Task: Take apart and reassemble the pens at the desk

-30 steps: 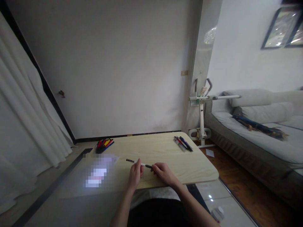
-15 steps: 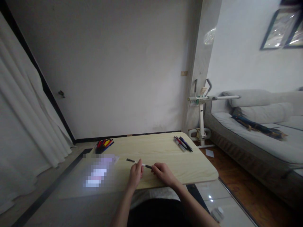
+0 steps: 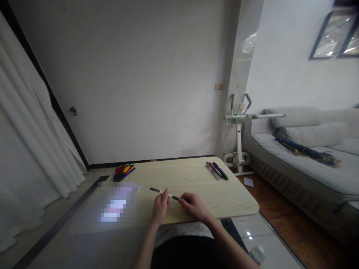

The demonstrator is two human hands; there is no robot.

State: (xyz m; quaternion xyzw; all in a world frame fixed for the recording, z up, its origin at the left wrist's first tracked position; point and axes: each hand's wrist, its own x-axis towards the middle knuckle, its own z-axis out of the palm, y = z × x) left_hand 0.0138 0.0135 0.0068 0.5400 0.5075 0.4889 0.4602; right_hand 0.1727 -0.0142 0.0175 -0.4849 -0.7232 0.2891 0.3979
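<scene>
Both my hands hold one pen [image 3: 160, 192] just above the light wooden table [image 3: 230, 198]. The pen is white in the middle with dark ends and lies nearly level. My left hand [image 3: 160, 207] pinches its white barrel. My right hand [image 3: 193, 206] is closed on the dark end at the right. A heap of coloured pens [image 3: 123, 172] lies at the table's far left corner. Several more pens [image 3: 217, 170] lie side by side at the far right corner.
A blurred patch [image 3: 117, 203] covers something on the table's left part. A white curtain [image 3: 30, 142] hangs at the left. A white exercise machine [image 3: 238, 138] and a grey sofa [image 3: 308, 157] stand to the right. A bottle cap [image 3: 259, 252] shows on the floor.
</scene>
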